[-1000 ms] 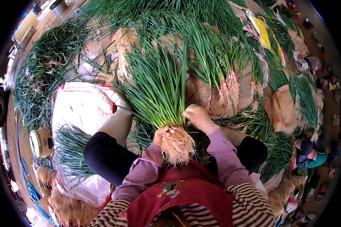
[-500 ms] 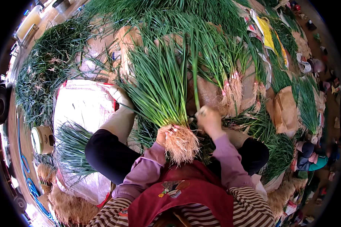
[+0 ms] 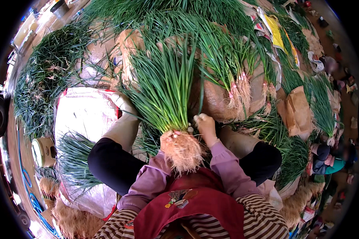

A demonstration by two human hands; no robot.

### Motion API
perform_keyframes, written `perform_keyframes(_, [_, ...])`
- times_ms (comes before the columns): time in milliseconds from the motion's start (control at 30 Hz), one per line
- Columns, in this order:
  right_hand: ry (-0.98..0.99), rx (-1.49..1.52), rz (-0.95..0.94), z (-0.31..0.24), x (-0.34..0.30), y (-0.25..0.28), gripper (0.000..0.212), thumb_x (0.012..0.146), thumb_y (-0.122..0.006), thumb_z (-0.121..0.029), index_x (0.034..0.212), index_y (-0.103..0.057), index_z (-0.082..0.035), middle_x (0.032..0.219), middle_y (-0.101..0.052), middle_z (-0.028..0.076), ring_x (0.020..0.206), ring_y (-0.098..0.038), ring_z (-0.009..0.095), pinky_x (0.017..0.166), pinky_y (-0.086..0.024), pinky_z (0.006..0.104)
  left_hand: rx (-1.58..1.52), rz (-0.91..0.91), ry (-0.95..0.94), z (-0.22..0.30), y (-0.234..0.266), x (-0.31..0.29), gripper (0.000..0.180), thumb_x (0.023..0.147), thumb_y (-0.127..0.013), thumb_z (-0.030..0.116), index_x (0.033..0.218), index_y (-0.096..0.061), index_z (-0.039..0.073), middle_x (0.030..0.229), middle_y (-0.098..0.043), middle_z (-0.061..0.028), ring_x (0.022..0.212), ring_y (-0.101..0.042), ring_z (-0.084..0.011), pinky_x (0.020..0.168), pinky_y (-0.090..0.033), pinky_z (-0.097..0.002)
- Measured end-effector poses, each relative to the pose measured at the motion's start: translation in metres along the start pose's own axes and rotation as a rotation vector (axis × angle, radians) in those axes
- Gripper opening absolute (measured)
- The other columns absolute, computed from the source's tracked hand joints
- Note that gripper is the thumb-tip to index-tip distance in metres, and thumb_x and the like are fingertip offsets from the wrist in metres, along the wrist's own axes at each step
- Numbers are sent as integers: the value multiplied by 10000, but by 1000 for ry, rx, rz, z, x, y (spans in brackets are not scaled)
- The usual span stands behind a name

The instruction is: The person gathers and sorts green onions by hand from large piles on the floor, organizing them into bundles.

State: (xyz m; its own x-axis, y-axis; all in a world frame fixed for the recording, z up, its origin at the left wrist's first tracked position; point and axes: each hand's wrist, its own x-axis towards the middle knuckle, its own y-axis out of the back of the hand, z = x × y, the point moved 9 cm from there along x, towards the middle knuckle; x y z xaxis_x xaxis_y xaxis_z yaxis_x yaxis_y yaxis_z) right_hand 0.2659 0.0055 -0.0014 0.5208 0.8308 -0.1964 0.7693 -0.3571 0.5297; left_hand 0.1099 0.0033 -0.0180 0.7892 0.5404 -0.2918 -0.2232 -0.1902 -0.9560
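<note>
My left hand (image 3: 167, 139) is closed around a thick bunch of green onions (image 3: 165, 95) just above their roots. The long green leaves fan away from me. A tangle of pale roots (image 3: 184, 154) hangs toward my lap, over the red apron (image 3: 187, 203). Close by on the right, my right hand (image 3: 205, 126) is closed, its fingertips almost at the base of the bunch. A thin dark green strand (image 3: 202, 93) runs up from its fingers. Small pale bulbs (image 3: 190, 128) show between the two hands.
Loose green onions with pinkish bases (image 3: 239, 87) lie ahead to the right on brown sheeting (image 3: 215, 101). A heap of dark leaves (image 3: 48, 75) is at left, beside a white sack (image 3: 83, 111) and a cream bucket (image 3: 44, 152). Brown paper (image 3: 297, 111) lies at right; a person (image 3: 333, 161) is beyond.
My right hand has come left and closer to the bunch, and the green strand with it now stands lower. The bunch has shifted slightly left, still in my left hand.
</note>
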Motion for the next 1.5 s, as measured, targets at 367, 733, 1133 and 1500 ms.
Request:
perform_keyframes(367, [93,-880,279,-7,91,136,244,818,-572,-290,850,-627,-55,779,-641,191,703,-619,372,657,-473,468,87,-178,75,-11,-42,6,747,735,-627,343,1313,-361,-47,1247,-484,-237,1102,-514,-394,920,-438,-548])
perform_keyframes(733, [-63,92,-301,-31,-17,26,363,882,-587,-331,855,-639,28,642,-563,53,625,-503,123,595,-419,284,-128,-32,73,-10,15,6,265,821,-592,229,910,-609,-20,953,-642,-181,898,-617,-377,785,-510,-540])
perform_keyframes(1133, [-248,564,108,20,-11,1,199,858,-604,-120,691,-596,-11,595,-537,-6,519,-461,67,481,-365,236,-74,-131,79,-10,-36,-4,458,778,-609,265,1097,-533,-54,997,-609,-217,874,-596,-381,778,-501,-512])
perform_keyframes(1500, [106,-785,502,-30,125,176,317,818,-599,-318,836,-646,-4,819,-637,215,796,-622,358,743,-467,453,26,-163,-30,-5,-44,4,713,707,-632,245,1290,-375,-74,1244,-486,-259,1152,-486,-390,901,-461,-521])
